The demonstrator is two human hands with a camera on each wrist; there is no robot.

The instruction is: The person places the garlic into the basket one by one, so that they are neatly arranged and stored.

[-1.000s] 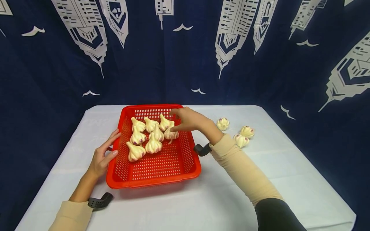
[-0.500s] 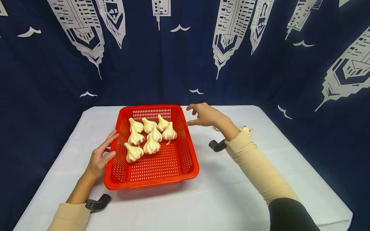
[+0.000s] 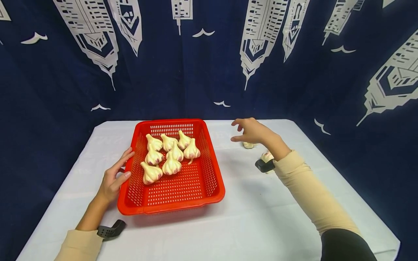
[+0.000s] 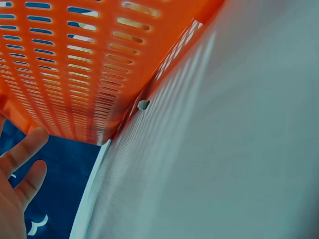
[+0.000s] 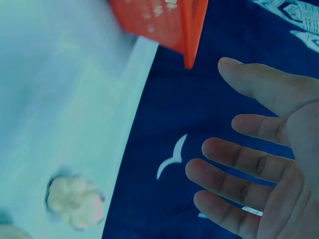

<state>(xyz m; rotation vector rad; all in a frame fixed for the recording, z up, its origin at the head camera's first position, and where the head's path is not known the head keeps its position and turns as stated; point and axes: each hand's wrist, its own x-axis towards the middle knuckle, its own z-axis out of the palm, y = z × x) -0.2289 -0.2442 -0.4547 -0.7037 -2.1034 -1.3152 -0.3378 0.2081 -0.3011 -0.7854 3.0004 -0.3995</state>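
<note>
Several garlic bulbs [image 3: 171, 165], cream with purple streaks, lie in the rear and left part of a red perforated plastic basket [image 3: 213, 170]. My left hand [image 3: 114, 179] rests against the basket's left rim, fingers extended and thumb apart; the left wrist view shows its fingers [image 4: 27, 149] beside the basket wall [image 4: 75, 74]. Right of the basket, my right hand [image 3: 249, 130] hangs in the air, holding nothing, its fingers parted and slightly bent. Just below it a loose garlic bulb [image 3: 248, 145] is partly hidden, clearly visible in the right wrist view as a pale bulb [image 5: 75, 201].
Another garlic bulb [image 3: 266, 156] lies farther right, mostly covered by the right wrist and its black band [image 3: 264, 165]. Everything stands on a white-covered table [image 3: 248, 217]. A navy curtain [image 3: 209, 72] with white building prints hangs behind the table's back edge.
My right hand has left the area over the basket and moved right, toward the loose bulbs. A bulb near the basket's right side stays behind. The left hand keeps its place.
</note>
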